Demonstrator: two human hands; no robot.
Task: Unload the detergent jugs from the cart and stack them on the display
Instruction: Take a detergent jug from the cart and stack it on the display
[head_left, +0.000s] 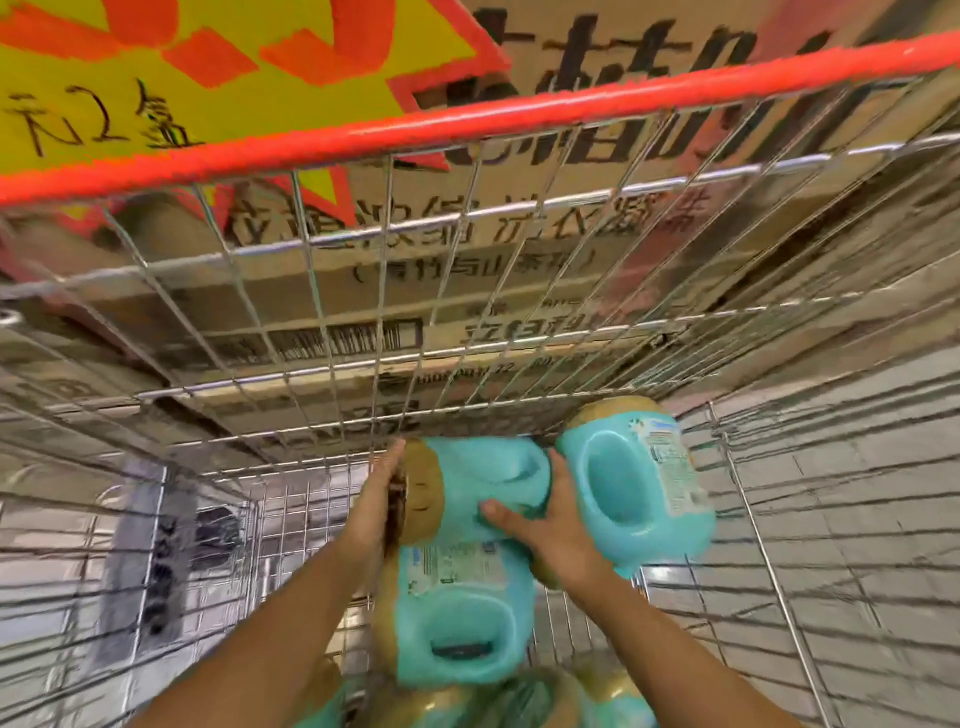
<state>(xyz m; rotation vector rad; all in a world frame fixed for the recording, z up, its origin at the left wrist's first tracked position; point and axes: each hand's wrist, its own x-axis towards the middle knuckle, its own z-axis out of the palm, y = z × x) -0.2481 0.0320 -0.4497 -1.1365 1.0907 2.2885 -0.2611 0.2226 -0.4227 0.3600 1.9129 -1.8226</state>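
Wire cart (467, 122), red-rimmed; printed cartons (519, 249) beyond its far wall. Three teal, gold-capped jugs plainly in view, with parts of more at the near edge. Held jug (483, 483): lies sideways, cap leftward, clamped between two hands. Right jug (634, 478) just beside it; near jug (462, 618) beneath. Left hand (382, 499) presses flat against the cap; right hand (556, 535) grips the base end, thumb on the near face.

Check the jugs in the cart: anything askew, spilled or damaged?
No spill or damage shows. The held jug lies sideways, left hand against its cap, right hand gripping its body; a second jug tilts beside it, a third jug lies below.
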